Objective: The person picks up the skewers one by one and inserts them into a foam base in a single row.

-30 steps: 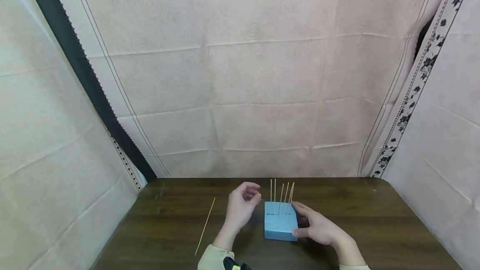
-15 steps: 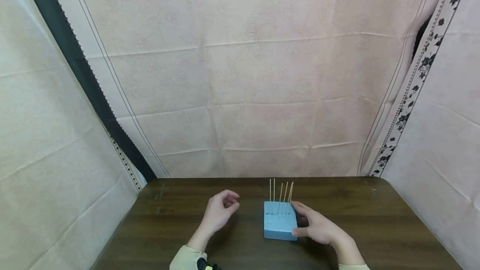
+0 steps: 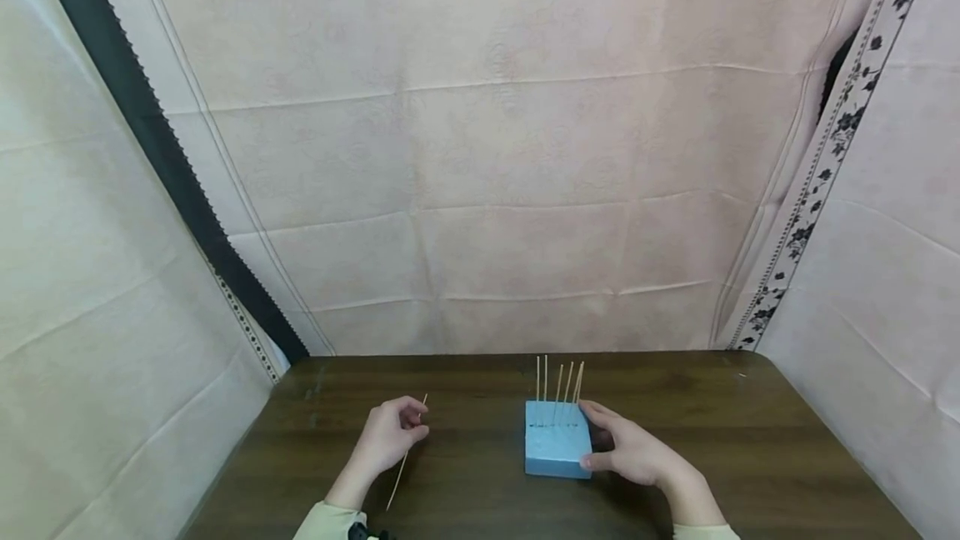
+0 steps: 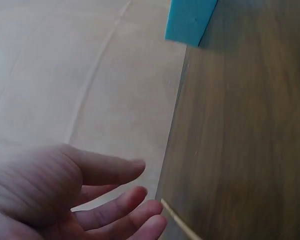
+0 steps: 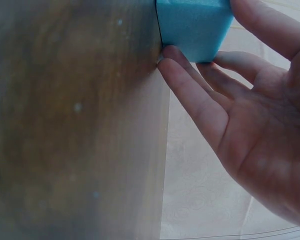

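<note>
A light blue foam-like block (image 3: pixel 557 448) rests on the table, with several thin wooden sticks (image 3: pixel 558 382) standing in a row from its top. At its right side my right hand (image 3: pixel 633 450) holds it, thumb by the front corner and fingers towards the back; the right wrist view shows fingers against the blue block (image 5: pixel 195 32). To the left, my left hand (image 3: pixel 386 438) hovers over a loose wooden stick (image 3: pixel 397 482) lying on the table. The left wrist view has thumb and fingers apart, with the stick (image 4: pixel 180 220) just beyond the fingertips.
The dark brown wooden table (image 3: pixel 480 498) has rounded far corners. Pale patterned cloth (image 3: pixel 487 148) hangs behind its far edge, and more cloth hangs at both sides.
My left hand has moved left, away from beside the block and over to the loose stick, now partly covering it. My right hand stays on the block.
</note>
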`<control>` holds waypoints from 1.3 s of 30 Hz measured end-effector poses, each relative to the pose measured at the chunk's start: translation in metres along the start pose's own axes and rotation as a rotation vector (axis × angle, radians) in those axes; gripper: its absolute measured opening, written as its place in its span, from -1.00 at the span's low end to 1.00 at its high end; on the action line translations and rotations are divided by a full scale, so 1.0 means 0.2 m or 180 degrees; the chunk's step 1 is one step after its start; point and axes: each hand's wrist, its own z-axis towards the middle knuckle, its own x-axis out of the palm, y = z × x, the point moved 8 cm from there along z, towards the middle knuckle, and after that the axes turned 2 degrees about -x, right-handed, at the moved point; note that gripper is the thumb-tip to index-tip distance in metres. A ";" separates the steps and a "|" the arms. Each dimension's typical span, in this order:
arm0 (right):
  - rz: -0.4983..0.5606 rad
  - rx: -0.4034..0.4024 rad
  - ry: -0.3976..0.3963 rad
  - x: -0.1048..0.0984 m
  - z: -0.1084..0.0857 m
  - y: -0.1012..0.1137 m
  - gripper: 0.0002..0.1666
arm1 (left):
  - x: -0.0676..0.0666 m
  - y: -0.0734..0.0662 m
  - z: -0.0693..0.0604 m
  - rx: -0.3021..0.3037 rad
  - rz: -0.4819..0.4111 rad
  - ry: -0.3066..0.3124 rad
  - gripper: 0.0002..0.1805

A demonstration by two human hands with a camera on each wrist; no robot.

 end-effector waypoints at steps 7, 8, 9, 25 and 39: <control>-0.0052 -0.0065 0.0016 0.00 0.00 0.00 0.16 | -0.01 0.07 0.01 -0.0147 0.0075 0.0121 -0.70; -0.0061 -0.0070 0.0020 0.00 0.00 0.00 0.16 | -0.01 0.07 0.01 -0.0160 0.0077 0.0145 -0.69; -0.0057 -0.0067 0.0013 0.00 0.00 0.00 0.16 | -0.01 0.07 0.01 -0.0173 0.0081 0.0161 -0.68; 0.0000 -0.0025 0.0006 0.00 0.00 0.00 0.18 | -0.01 0.10 0.01 -0.0343 0.0088 0.0251 -0.47; -0.0001 -0.0062 0.0030 0.00 0.00 0.01 0.17 | 0.01 0.12 0.00 -0.0502 -0.0112 0.0426 -0.44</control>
